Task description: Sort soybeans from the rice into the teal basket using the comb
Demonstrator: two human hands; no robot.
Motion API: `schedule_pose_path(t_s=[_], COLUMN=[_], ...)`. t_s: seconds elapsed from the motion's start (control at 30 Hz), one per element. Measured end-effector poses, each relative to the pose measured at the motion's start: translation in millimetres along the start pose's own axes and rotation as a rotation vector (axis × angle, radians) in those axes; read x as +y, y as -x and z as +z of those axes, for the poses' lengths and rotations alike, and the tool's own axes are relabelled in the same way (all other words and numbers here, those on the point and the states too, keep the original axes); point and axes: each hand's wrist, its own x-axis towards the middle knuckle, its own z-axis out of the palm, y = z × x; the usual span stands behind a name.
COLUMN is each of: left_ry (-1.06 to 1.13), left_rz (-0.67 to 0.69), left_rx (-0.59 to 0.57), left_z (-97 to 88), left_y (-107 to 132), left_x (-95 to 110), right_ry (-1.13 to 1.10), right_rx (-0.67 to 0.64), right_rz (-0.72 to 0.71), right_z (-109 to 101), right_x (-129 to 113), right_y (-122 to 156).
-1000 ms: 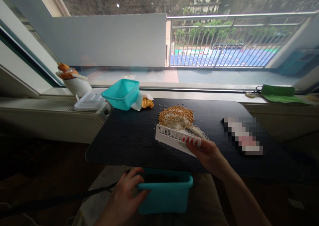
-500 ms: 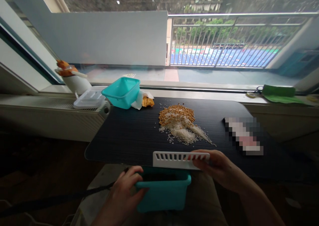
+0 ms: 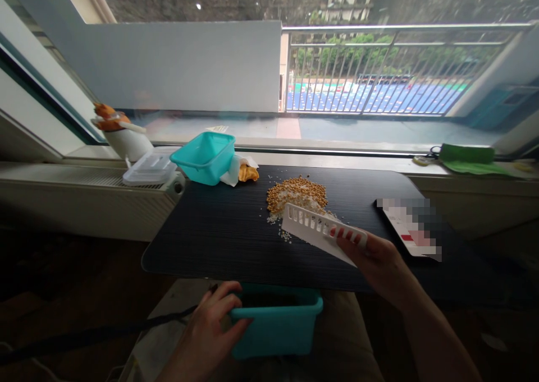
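Note:
My left hand (image 3: 219, 320) grips the left rim of a teal plastic container (image 3: 278, 328), held below the table's front edge. Its inside is dark, so the contents cannot be made out. A white slotted plastic plate (image 3: 309, 233) is in my right hand (image 3: 373, 256), fingers through or behind its slots. The plate tilts over the near side of a pile of yellow beans (image 3: 301, 187) mixed with white rice grains (image 3: 274, 218). It hides much of the rice; whether it touches the tabletop I cannot tell.
On the dark table (image 3: 202, 225) a second teal container (image 3: 204, 160) stands back left, beside a crumpled orange-and-white wrapper (image 3: 248, 173). A clear lid (image 3: 149, 168) lies further left. A phone-like flat object (image 3: 406, 225), partly blurred, lies right. Green cloth (image 3: 467, 156) rests on the sill.
My right hand has moved the white slotted plate forward from the table edge to the pile, tilting it. The left hand and its container stay put.

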Motion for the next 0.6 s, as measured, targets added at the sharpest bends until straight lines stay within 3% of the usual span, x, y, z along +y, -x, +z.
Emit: schedule_pose_path(t_s=[0.33, 0.6], left_ry=[0.006, -0.002], left_rz=[0.012, -0.006], left_rx=[0.02, -0.007], left_z=[0.8, 1.2], left_y=[0.6, 0.5], left_x=[-2.5, -2.2], right_ry=[-0.072, -0.178], right_rx=[-0.084, -0.228], right_rz=[-0.005, 0.103], right_z=[7.3, 1.5], right_x=[2.4, 6.6], right_y=[0.0, 12.5])
